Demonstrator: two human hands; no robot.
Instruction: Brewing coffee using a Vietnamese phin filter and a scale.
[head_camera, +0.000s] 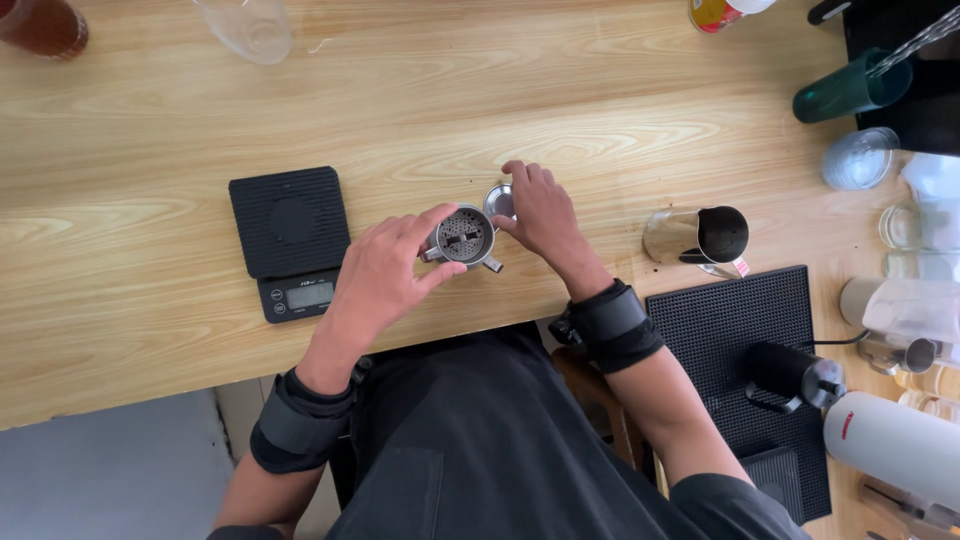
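- Head view: left hand (385, 275) grips small round perforated metal coffee filter (465, 237) on light wooden worktop (150, 130).
- Right hand (540, 210) pinches round metal lid (498, 200) just beside filter.
- Black digital scale (291, 240) sits left, near.

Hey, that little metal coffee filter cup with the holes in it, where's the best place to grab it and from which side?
Probably by the round wall of the metal filter cup, coming from above and the left, thumb and fingers on opposite sides as the left hand does. It stands upright with its perforated inside facing up, and small tabs jut out low down. The right hand rests by the small lid.
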